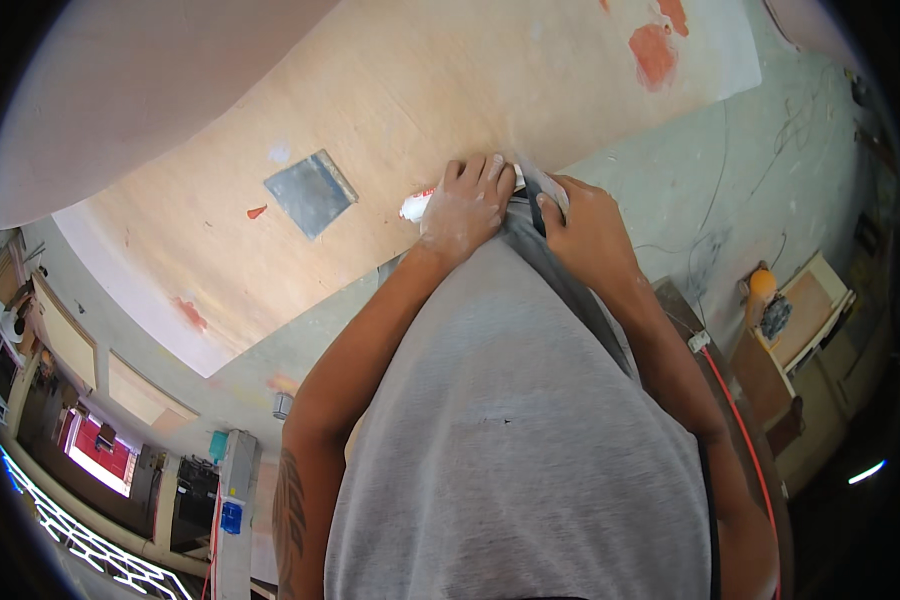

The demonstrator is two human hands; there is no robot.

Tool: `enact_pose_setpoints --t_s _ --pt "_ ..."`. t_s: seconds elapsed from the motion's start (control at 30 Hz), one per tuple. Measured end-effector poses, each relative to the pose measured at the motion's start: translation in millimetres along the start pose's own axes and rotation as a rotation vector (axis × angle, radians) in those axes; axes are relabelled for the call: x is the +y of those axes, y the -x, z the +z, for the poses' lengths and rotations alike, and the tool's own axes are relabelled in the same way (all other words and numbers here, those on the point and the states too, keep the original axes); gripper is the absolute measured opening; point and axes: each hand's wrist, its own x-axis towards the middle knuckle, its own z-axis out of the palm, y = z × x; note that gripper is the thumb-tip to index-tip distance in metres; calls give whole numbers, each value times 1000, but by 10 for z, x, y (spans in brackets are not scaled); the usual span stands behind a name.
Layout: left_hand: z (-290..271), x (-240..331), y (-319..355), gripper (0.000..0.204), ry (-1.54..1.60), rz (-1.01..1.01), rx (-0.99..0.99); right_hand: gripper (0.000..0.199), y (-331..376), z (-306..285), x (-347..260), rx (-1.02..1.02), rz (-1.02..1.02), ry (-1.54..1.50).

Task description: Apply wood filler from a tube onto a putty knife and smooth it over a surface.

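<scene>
White tube (416,206): on or just above the near edge of the tan surface, at the left hand (470,202). Red print on its white side, partly covered by the hand. Body smooth, rounded at the visible end.

Left hand: palm down, fingers bent over the tube, back and knuckles dusted with white powder; the grip itself is hidden. Right hand (576,222): thumb and fingers pinching a flat grey piece (547,190), thin, seen nearly edge-on; cannot tell whether cloth or a stiff sheet. Hands close together, just beyond the top of the grey shirt (515,430), soft knit with a small dark mark.

Surface (390,110): broad, matte, pale tan, with rust-red patches. Left of the tube, well apart: dark grey square plate (310,197), scuffed, one raised edge; small red chip (257,212) beside it.

Beyond: grey-green floor (660,190), scuffed; at right, a red cable (738,410).
</scene>
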Motion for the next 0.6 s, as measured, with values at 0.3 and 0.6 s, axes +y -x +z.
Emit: enact_pose_setpoints --t_s 0.3,0.6 --pt "23 -8 -3 34 -21 4 -42 27 -30 -31 50 -38 -10 -34" --pt "-5 -6 2 36 -20 18 -87 25 -88 7 19 -29 4 -21"
